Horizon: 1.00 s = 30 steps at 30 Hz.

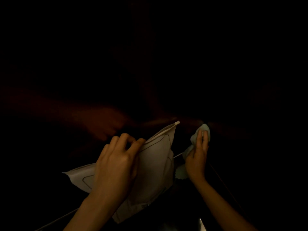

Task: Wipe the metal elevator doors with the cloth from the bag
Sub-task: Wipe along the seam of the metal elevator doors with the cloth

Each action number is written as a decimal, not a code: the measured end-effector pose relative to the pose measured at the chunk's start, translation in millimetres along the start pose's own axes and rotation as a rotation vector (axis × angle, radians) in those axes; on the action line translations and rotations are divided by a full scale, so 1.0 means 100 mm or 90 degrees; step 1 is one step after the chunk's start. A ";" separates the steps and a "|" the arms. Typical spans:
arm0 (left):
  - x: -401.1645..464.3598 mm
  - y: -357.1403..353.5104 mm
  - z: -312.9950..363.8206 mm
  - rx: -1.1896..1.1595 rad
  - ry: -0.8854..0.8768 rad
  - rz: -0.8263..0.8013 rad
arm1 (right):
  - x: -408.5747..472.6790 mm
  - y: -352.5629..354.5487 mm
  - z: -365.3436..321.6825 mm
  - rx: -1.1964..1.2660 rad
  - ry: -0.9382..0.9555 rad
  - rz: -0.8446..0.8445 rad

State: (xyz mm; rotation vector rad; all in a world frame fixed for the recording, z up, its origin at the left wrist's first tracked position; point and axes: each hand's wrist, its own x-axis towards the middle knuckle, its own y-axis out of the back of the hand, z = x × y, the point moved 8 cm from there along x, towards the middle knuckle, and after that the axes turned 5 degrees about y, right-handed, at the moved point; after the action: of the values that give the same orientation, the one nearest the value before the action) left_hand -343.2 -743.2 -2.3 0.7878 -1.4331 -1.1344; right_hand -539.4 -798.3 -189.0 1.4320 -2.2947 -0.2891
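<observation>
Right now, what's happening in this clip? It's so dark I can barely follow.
A person holds a white bag in the left hand, fingers curled over its top edge. The right hand grips a pale cloth, bunched up and already outside the bag, raised toward a dark surface ahead. The scene is too dim to tell whether that surface is the doors or whether the cloth touches it yet.

I am looking down at a dark, dim surface [50, 205] that is showing only a thin pale line [56, 220] slanting across it and a dull grey metallic patch [200, 224] at the bottom edge, the darkness hiding from me whatever is lying on it.
</observation>
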 end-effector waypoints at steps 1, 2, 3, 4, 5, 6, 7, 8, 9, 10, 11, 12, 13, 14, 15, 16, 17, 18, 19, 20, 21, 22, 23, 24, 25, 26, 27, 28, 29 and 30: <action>-0.02 -0.04 0.00 -0.004 0.008 -0.007 | -0.02 -0.02 0.05 0.004 -0.005 -0.001; -0.04 -0.08 0.00 -0.007 0.014 -0.016 | -0.04 -0.05 0.13 0.004 -0.018 -0.009; -0.06 -0.09 0.00 -0.006 0.019 -0.023 | -0.07 -0.08 0.21 -0.002 -0.036 -0.021; -0.07 -0.10 -0.01 -0.002 0.020 -0.027 | -0.10 -0.10 0.30 -0.005 -0.059 -0.038; -0.08 -0.11 -0.01 -0.002 0.020 -0.029 | -0.13 -0.11 0.37 -0.002 -0.084 -0.056; -0.08 -0.11 0.00 -0.005 0.018 -0.027 | -0.14 -0.11 0.41 0.003 -0.102 -0.071; -0.08 -0.11 0.00 -0.010 0.020 -0.022 | -0.14 -0.10 0.43 0.006 -0.108 -0.086; -0.08 -0.11 0.00 -0.014 0.021 -0.016 | -0.12 -0.08 0.40 0.006 -0.101 -0.092; -0.08 -0.12 0.01 -0.019 0.022 -0.011 | -0.09 -0.03 0.33 0.003 -0.080 -0.091; -0.08 -0.12 0.02 -0.023 0.023 -0.007 | -0.06 0.01 0.24 0.000 -0.054 -0.084; -0.09 -0.13 0.03 -0.027 0.020 -0.004 | -0.01 0.06 0.14 0.003 -0.033 -0.074; -0.09 -0.13 0.03 -0.033 0.018 -0.002 | 0.04 0.10 0.02 0.013 -0.022 -0.063; -0.09 -0.11 0.02 -0.040 0.015 0.001 | 0.10 0.15 -0.12 0.020 -0.009 -0.052; -0.09 -0.09 0.01 -0.047 0.013 0.005 | 0.16 0.20 -0.28 0.019 0.013 -0.037; -0.09 -0.06 -0.01 -0.058 0.013 0.010 | 0.22 0.25 -0.46 0.014 0.043 -0.018; -0.09 -0.04 -0.03 -0.073 0.019 0.014 | 0.27 0.30 -0.61 0.014 0.073 0.003; -0.09 -0.03 -0.05 -0.092 0.028 0.017 | 0.32 0.34 -0.74 0.019 0.098 0.021; -0.10 -0.01 -0.06 -0.108 0.036 0.023 | 0.35 0.39 -0.83 0.024 0.121 0.035; -0.12 0.01 -0.06 -0.120 0.042 0.028 | 0.36 0.42 -0.89 0.026 0.138 0.042; -0.14 0.01 -0.07 -0.129 0.049 0.031 | 0.35 0.44 -0.90 0.024 0.146 0.044; -0.17 0.01 -0.07 -0.136 0.058 0.033 | 0.34 0.43 -0.88 0.018 0.141 0.038; -0.19 0.00 -0.06 -0.142 0.065 0.032 | 0.33 0.41 -0.80 0.007 0.123 0.024; -0.19 0.00 -0.05 -0.148 0.069 0.032 | 0.30 0.37 -0.70 -0.010 0.101 0.000; -0.19 0.00 -0.04 -0.153 0.070 0.033 | 0.26 0.33 -0.61 -0.033 0.081 -0.028; -0.19 0.02 -0.03 -0.157 0.070 0.037 | 0.23 0.31 -0.54 -0.054 0.068 -0.051; -0.18 0.04 -0.01 -0.160 0.069 0.041 | 0.21 0.31 -0.50 -0.064 0.059 -0.066; -0.17 0.07 -0.01 -0.163 0.069 0.047 | 0.21 0.33 -0.51 -0.056 0.053 -0.069; -0.16 0.10 -0.01 -0.168 0.070 0.053 | 0.22 0.37 -0.57 -0.036 0.051 -0.062; -0.15 0.13 -0.01 -0.172 0.072 0.058 | 0.24 0.42 -0.67 -0.011 0.057 -0.047; -0.14 0.15 -0.02 -0.174 0.075 0.061 | 0.28 0.48 -0.81 0.015 0.070 -0.027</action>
State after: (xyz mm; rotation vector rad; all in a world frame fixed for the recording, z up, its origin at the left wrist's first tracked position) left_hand -336.6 -725.5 6.8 0.5768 -1.1749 -1.1596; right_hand -552.4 -798.0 -91.8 1.4717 -2.1887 -0.1907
